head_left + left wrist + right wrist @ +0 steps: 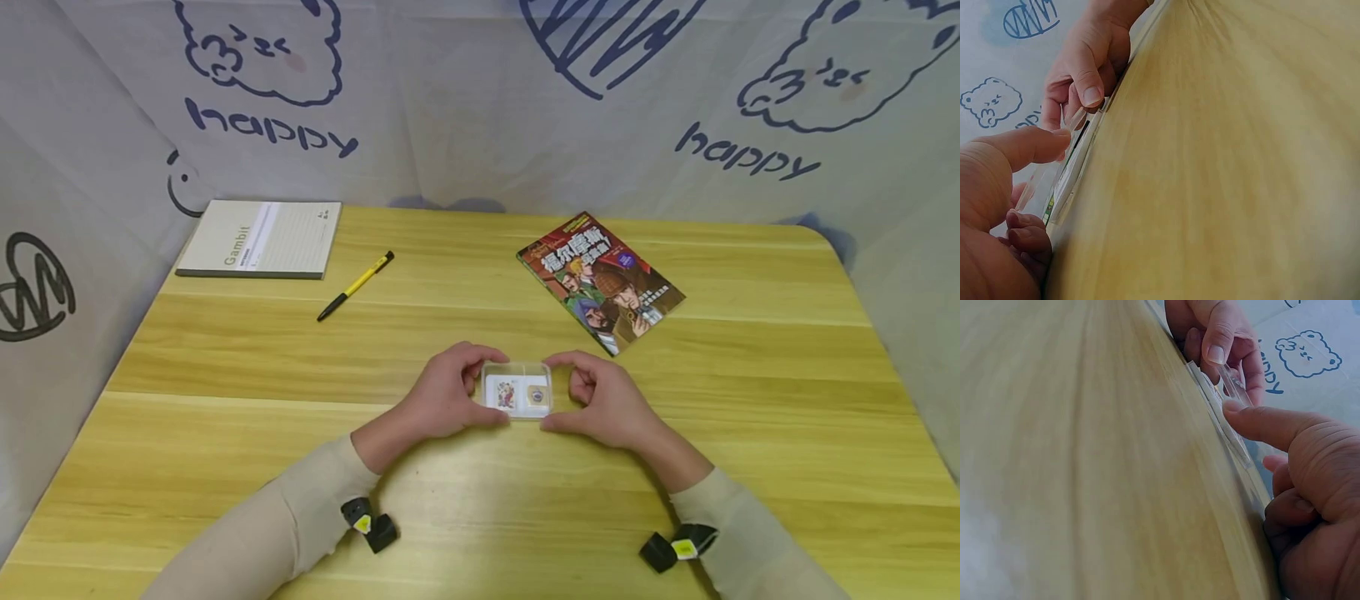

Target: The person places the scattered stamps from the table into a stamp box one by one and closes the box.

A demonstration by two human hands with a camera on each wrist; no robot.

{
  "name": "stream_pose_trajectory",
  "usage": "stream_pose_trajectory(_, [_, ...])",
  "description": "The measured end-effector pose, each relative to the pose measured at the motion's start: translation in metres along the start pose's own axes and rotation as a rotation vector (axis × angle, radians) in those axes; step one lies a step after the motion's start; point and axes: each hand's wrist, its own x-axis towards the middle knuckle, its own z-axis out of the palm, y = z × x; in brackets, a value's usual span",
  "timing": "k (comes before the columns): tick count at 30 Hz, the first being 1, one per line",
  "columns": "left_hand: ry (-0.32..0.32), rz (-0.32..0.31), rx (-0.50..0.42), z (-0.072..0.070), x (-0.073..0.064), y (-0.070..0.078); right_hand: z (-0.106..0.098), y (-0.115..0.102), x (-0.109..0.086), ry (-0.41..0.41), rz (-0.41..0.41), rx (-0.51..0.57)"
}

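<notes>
A small clear plastic box (520, 412) lies flat on the table in front of the person, with a white insert inside. The insert bears a small colourful picture (506, 395) on its left and a round emblem on a gold-coloured square (537, 395) on its right. At the left end, the left hand (450, 396) pinches the box's clear lid (1235, 384) between thumb and fingers. The right hand (611, 400) pinches the lid's opposite end the same way. From the wrist views, the lid stands slightly apart from the white-filled base (1075, 164), close over it.
A yellow and black pen (356, 286) lies at the left, near a pale notebook (292, 237) at the back left corner. A colourful comic-style book (600, 283) lies behind the right hand. White cloth with drawings (465, 100) hangs beyond the table's back edge.
</notes>
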Motion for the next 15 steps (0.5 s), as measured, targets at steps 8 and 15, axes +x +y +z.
stream_pose_trajectory(8, [-0.020, -0.022, 0.067, 0.0005, 0.0003, -0.0006, -0.0016, -0.0009, -0.0012, 0.002, -0.015, 0.000])
stream_pose_trajectory(15, [-0.027, -0.023, 0.120, 0.0013, 0.0009, -0.0007, -0.0028, -0.0032, -0.0007, -0.005, 0.008, -0.029])
